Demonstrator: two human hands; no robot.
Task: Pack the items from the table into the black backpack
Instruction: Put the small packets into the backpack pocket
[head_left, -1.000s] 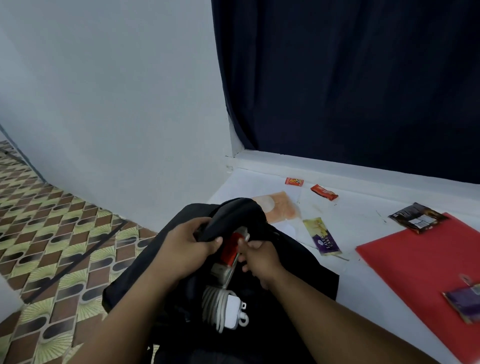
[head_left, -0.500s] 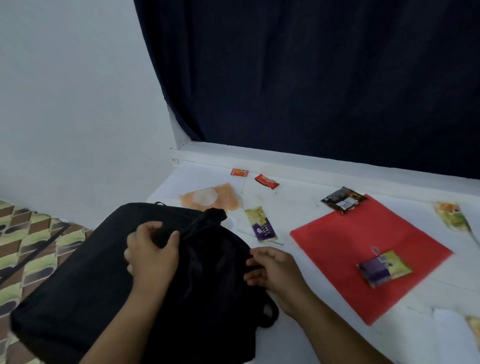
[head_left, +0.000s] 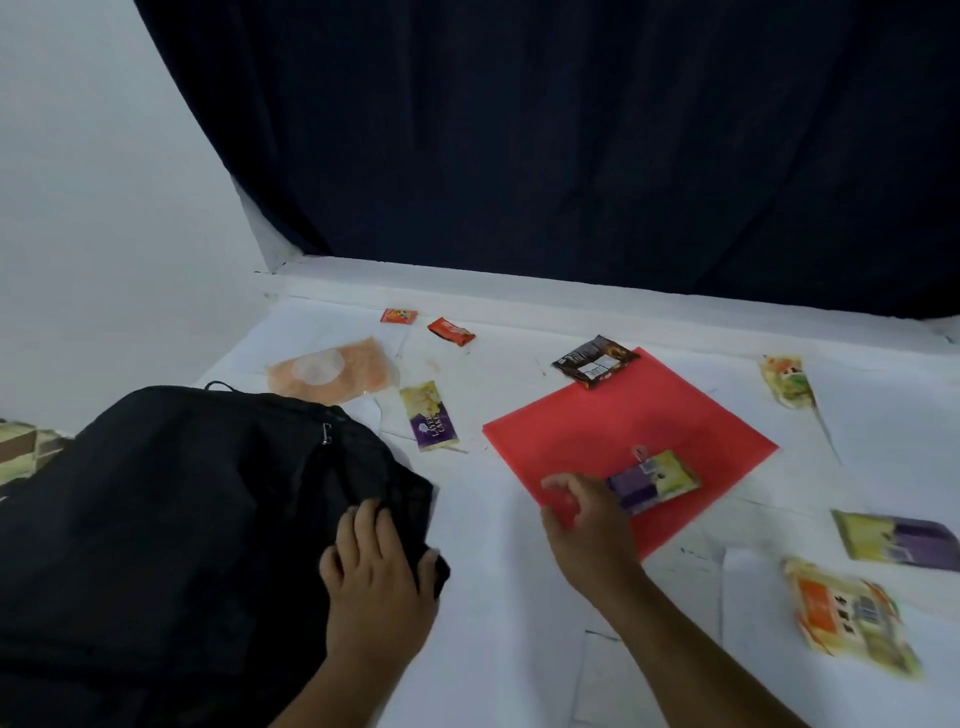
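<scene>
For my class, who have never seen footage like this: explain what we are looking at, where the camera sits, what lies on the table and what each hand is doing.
There is no machine here, only a person's two bare hands. The single camera is worn on the person's head and looks forward and down.

The left hand rests on the black backpack, fingers lying over its fabric. The right hand reaches with loosely spread fingers over the near corner of a red folder, beside a purple and yellow snack packet lying on the folder. It holds nothing that I can see.

Other wrappers lie scattered on the white table: a purple layer cake packet, a dark brown packet and an orange pouch.
</scene>
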